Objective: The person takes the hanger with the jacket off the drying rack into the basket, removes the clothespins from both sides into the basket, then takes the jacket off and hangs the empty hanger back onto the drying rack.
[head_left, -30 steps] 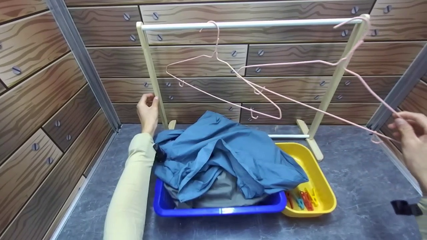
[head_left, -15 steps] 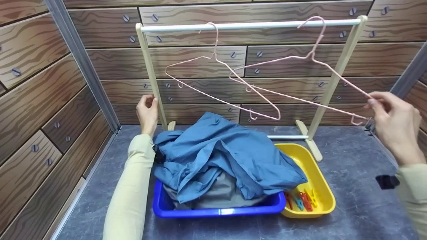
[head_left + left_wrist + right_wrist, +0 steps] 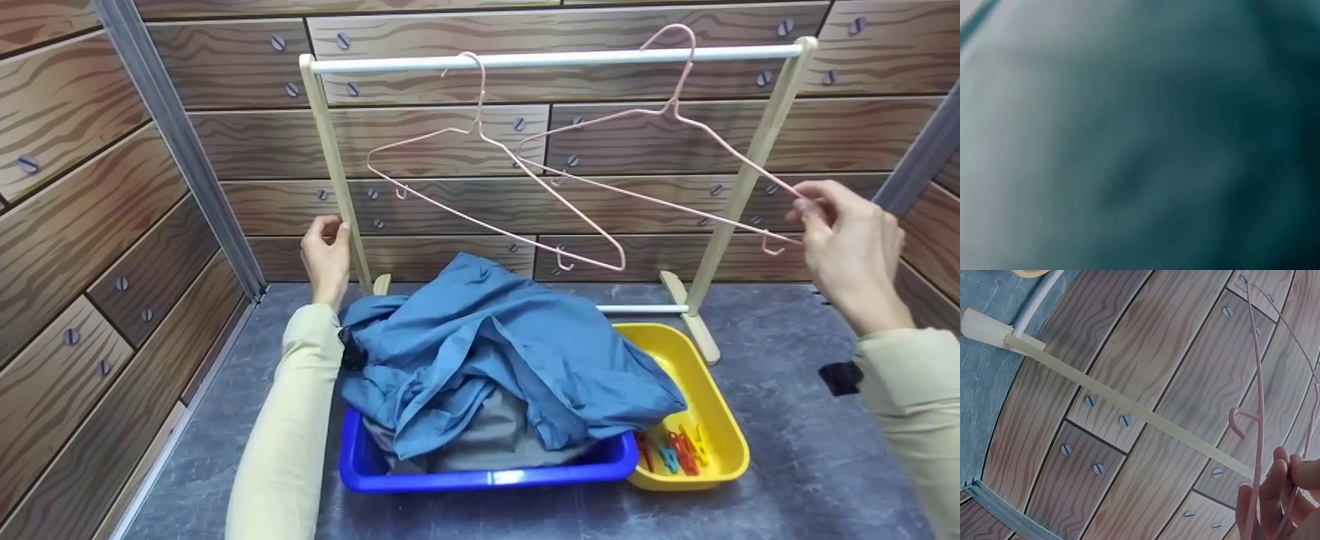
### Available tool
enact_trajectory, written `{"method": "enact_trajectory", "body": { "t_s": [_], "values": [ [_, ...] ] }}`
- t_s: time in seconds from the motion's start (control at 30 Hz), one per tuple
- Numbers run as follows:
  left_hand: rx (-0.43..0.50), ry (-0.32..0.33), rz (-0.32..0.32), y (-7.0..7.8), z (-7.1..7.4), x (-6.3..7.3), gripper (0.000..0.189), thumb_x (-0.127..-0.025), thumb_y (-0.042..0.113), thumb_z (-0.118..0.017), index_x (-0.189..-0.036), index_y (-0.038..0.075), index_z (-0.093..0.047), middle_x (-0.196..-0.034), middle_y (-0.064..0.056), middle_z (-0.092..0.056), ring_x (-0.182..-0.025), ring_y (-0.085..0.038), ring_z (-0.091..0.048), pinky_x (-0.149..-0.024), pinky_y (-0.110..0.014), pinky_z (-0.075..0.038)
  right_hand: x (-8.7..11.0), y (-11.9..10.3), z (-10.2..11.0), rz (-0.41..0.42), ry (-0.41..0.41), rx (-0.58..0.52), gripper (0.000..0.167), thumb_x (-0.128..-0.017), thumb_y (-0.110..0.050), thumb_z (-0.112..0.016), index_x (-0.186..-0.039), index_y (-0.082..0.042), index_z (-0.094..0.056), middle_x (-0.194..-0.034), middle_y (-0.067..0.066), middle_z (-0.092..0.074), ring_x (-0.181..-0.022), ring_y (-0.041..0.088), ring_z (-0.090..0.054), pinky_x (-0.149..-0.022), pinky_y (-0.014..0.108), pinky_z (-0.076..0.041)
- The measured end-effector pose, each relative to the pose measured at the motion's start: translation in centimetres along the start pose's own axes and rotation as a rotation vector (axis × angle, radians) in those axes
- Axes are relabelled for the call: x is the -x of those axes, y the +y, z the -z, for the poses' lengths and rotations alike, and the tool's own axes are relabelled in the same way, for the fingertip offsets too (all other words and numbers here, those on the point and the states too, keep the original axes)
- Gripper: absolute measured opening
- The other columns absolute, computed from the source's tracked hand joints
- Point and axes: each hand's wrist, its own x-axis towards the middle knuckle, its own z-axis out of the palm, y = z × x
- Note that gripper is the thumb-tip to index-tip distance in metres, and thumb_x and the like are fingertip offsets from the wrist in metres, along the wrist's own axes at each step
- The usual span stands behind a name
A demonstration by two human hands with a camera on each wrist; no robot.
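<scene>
My right hand (image 3: 855,247) pinches the right lower corner of a pink wire clothes hanger (image 3: 739,153). This hanger's hook is up at the white rail of a small clothes rack (image 3: 570,58); whether it bears on the rail is unclear. Another pink hanger (image 3: 480,216) hangs by its hook left of centre. My left hand (image 3: 326,259) is at the rack's left post, fingers curled, thumb tip against it; the far fingertips are hidden. In the right wrist view, finger and thumb hold the pink wire (image 3: 1260,382). Blurred blue cloth (image 3: 1140,140) fills the left wrist view.
Below the rack a blue basin (image 3: 487,480) holds crumpled grey cloth (image 3: 499,431) under a blue garment (image 3: 525,322). Beside it sits a yellow basin (image 3: 731,420) with several coloured clothespins (image 3: 682,450). Wood-patterned walls (image 3: 450,30) enclose the dark tabletop (image 3: 795,435).
My right hand has moved left and upward with the hanger, whose hook has travelled left from the rail's right end. The left hand has stayed by the post.
</scene>
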Motion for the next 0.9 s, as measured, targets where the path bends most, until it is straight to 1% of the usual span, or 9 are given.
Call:
{"method": "enact_trajectory", "body": {
  "t_s": [0.07,0.13,0.2,0.3,0.4,0.5,0.67,0.9],
  "values": [
    [0.004,-0.002,-0.002,0.0,0.0,0.0,0.012,-0.093,0.002,-0.062,-0.103,-0.005,-0.066,-0.094,-0.016,-0.065,-0.085,-0.025,-0.058,-0.075,-0.023,-0.042,-0.3,0.0,-0.1,0.015,-0.018,0.006,0.025,-0.101,-0.027,-0.056,-0.12,-0.019,-0.069,-0.095,-0.001,-0.073,-0.069,0.002,-0.047,-0.069,0.033,-0.029],
    [0.009,0.0,-0.005,0.0,0.0,0.1,0.012,-0.093,0.001,-0.062,-0.102,-0.005,-0.066,-0.094,-0.016,-0.065,-0.085,-0.026,-0.058,-0.074,-0.023,-0.042,-0.6,0.0,-0.3,0.039,-0.033,0.014,0.023,-0.101,-0.024,-0.055,-0.119,-0.018,-0.07,-0.097,0.002,-0.073,-0.072,0.01,-0.051,-0.067,0.034,-0.03],
    [0.006,0.002,-0.004,0.0,0.0,0.1,0.012,-0.093,0.002,-0.062,-0.102,-0.005,-0.066,-0.095,-0.016,-0.065,-0.084,-0.023,-0.058,-0.075,-0.024,-0.042,-0.8,0.0,-0.6,0.065,-0.049,0.016,0.023,-0.101,-0.019,-0.054,-0.118,-0.017,-0.07,-0.098,0.006,-0.072,-0.075,0.018,-0.053,-0.066,0.035,-0.03],
    [-0.003,0.001,0.012,-0.1,0.0,0.1,0.013,-0.094,0.004,-0.062,-0.103,-0.004,-0.067,-0.096,-0.015,-0.066,-0.082,-0.018,-0.056,-0.075,-0.024,-0.043,-1.1,0.2,-1.1,0.093,-0.06,0.007,0.023,-0.1,-0.012,-0.054,-0.117,-0.015,-0.069,-0.099,0.011,-0.072,-0.076,0.025,-0.056,-0.063,0.036,-0.031],
    [-0.014,-0.002,0.029,-0.1,0.0,0.2,0.014,-0.095,0.006,-0.062,-0.104,-0.003,-0.067,-0.098,-0.014,-0.066,-0.083,-0.017,-0.056,-0.076,-0.026,-0.043,-1.1,0.6,-1.7,0.092,-0.091,-0.008,0.028,-0.099,-0.006,-0.051,-0.12,-0.014,-0.067,-0.102,0.013,-0.071,-0.081,0.029,-0.059,-0.064,0.034,-0.033],
    [-0.019,-0.005,0.04,-0.2,0.0,0.3,0.015,-0.095,0.008,-0.062,-0.105,-0.002,-0.067,-0.1,-0.014,-0.067,-0.085,-0.019,-0.057,-0.077,-0.027,-0.043,-1.0,0.9,-2.4,0.085,-0.124,-0.024,0.033,-0.099,-0.001,-0.048,-0.125,-0.012,-0.065,-0.105,0.015,-0.071,-0.089,0.035,-0.061,-0.068,0.035,-0.035],
    [-0.026,-0.007,0.055,-0.3,0.0,0.4,0.015,-0.095,0.009,-0.063,-0.105,-0.002,-0.067,-0.103,-0.014,-0.067,-0.088,-0.022,-0.058,-0.079,-0.028,-0.043,-0.6,1.1,-3.6,0.09,-0.153,-0.045,0.036,-0.096,0.003,-0.047,-0.126,-0.01,-0.064,-0.104,0.015,-0.07,-0.093,0.036,-0.062,-0.071,0.04,-0.036],
    [-0.043,0.007,0.041,-0.1,-0.1,0.3,0.014,-0.095,0.008,-0.063,-0.103,-0.002,-0.067,-0.101,-0.015,-0.068,-0.09,-0.027,-0.06,-0.079,-0.027,-0.044,-0.4,0.9,-5.0,0.093,-0.203,-0.069,0.049,-0.088,0.01,-0.042,-0.13,-0.008,-0.061,-0.107,0.016,-0.07,-0.091,0.036,-0.061,-0.073,0.042,-0.037]
  ]
}}
